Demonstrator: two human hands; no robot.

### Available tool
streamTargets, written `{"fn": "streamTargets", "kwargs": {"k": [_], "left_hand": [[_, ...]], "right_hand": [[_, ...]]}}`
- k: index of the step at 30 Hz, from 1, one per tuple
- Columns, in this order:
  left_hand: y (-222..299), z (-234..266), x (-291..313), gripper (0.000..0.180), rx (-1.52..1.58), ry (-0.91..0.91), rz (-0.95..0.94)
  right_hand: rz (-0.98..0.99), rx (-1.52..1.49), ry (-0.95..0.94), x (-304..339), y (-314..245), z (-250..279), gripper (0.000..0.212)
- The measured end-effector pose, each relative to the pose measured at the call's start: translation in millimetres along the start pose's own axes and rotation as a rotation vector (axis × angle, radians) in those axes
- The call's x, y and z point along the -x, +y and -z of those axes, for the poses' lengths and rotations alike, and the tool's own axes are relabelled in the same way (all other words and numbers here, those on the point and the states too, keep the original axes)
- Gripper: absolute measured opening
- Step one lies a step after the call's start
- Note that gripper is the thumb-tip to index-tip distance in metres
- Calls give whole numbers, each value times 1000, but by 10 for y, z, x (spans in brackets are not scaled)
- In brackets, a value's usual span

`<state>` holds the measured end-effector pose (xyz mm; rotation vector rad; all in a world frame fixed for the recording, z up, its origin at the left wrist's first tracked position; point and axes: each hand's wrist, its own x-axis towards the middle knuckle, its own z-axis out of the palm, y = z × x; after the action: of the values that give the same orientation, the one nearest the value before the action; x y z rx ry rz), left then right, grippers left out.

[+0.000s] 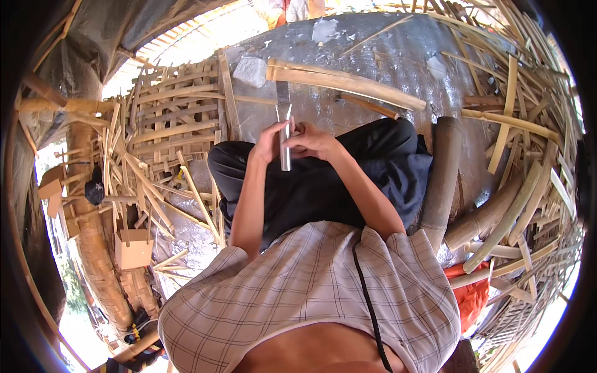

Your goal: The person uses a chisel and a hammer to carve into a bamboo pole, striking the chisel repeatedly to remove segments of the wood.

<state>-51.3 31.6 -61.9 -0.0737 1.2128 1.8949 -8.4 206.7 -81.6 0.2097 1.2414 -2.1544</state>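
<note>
Above my crossed legs, both hands meet at a slim silver metal tool (285, 155) with a rounded shaft and a pointed far end. My left hand (267, 142) pinches it from the left side. The curled fingers of my right hand (314, 142) close against it from the right. Just beyond the tip is a dark flat blade-like piece (283, 93); I cannot tell whether it joins the tool. Farther out lies a thick split bamboo length (348, 84), and a pale grey stone block (250, 71) sits at its left end.
To the left spreads a woven bamboo panel (174, 105) with loose strips around it. A small cardboard box (134, 248) stands nearer. Whole bamboo poles (441, 168) and heaped split strips crowd the right, by an orange cloth (471, 295). Grey sheeting (385, 53) covers the floor ahead.
</note>
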Motion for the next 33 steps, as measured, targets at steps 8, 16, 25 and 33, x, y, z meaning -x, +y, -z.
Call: {"fn": "streamTargets", "kwargs": {"k": [8, 16, 25, 33], "left_hand": [[439, 358, -53, 66, -1109, -42, 122], [431, 642, -172, 40, -1206, 142, -302], [491, 333, -1362, 88, -1369, 300, -409], [38, -279, -2783, 137, -1479, 313, -281]], "right_hand": [[89, 181, 50, -371, 266, -59, 46], [-229, 121, 213, -236, 267, 481, 31], [-584, 800, 105, 192, -1104, 914, 38], [-783, 1578, -208, -86, -1432, 725, 42]]}}
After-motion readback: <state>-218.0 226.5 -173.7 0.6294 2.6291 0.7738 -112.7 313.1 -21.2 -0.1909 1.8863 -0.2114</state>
